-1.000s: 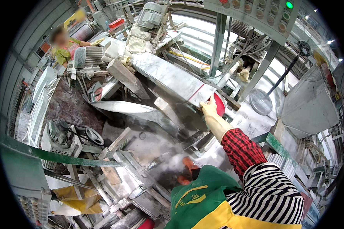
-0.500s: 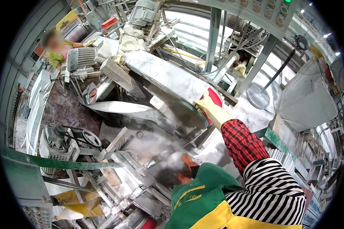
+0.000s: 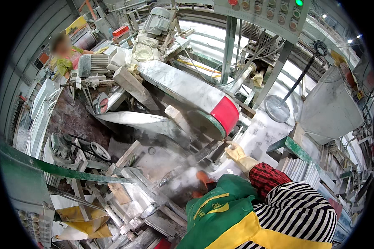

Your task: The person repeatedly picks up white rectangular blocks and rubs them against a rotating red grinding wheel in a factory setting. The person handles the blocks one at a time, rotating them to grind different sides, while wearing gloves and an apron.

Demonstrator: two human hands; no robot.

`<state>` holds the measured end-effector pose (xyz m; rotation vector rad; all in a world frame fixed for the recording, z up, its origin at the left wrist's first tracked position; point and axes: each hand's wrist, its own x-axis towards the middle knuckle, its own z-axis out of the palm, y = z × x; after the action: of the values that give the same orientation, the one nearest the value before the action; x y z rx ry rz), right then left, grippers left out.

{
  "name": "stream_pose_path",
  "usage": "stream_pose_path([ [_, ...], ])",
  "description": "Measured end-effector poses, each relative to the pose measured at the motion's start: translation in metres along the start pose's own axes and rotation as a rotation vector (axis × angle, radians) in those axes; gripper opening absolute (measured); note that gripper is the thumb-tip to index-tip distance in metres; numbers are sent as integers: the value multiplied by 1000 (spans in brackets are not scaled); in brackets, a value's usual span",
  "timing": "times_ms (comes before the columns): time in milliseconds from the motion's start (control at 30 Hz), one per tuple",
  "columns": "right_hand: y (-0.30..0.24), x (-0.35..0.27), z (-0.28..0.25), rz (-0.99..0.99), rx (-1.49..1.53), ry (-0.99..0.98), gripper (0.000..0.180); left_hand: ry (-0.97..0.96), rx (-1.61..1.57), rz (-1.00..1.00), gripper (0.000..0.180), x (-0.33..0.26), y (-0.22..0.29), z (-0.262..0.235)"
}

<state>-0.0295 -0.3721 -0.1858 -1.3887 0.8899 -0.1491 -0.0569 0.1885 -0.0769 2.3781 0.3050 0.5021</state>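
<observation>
My right hand [image 3: 238, 155], in a cream rubber glove, hangs in the air below the rounded end of a long machine guard. Its fingers are parted and partly stretched out, with nothing between them. The guard [image 3: 180, 85] is pale and dusty on top. A red patch [image 3: 226, 115] covers its near end, a short way above my fingertips. My right arm comes in with a red checked cuff [image 3: 268, 178] and a striped sleeve. A green and yellow apron [image 3: 220, 211] covers my front. My left hand does not show.
A co-worker [image 3: 66, 56] stands at the far left beside a grey motor [image 3: 93, 65]. A control panel [image 3: 264, 14] with round buttons hangs overhead. Stacked slabs [image 3: 299, 170] stand to the right. A handwheel [image 3: 99, 152] and a green beam [image 3: 70, 176] are at left.
My right hand has let go of the red end of the guard and drawn back toward me. The red patch now shows whole.
</observation>
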Motion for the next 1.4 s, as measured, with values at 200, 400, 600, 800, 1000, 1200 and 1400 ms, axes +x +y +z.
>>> stream_pose_path([
  [200,37,-8,-17,-17,-383,-182,55,-19,-51,-18,64,-2,3,2],
  [400,48,-13,32,-101,-449,-419,51,7,-88,-92,62,-13,-3,-13],
  [600,22,-28,106,119,-191,-694,53,13,-274,-211,62,-30,6,-23],
  [800,-28,-73,189,91,4,-1055,55,-321,-688,-465,80,-8,102,27],
  [1000,-124,-136,201,-192,-324,-1109,62,-635,-631,-41,90,24,198,83],
  [1200,-186,-128,140,46,-52,-903,31,-831,-1155,-363,74,38,255,82],
  [1400,-208,-103,144,-59,17,-642,45,-871,-1263,-351,71,34,261,93],
])
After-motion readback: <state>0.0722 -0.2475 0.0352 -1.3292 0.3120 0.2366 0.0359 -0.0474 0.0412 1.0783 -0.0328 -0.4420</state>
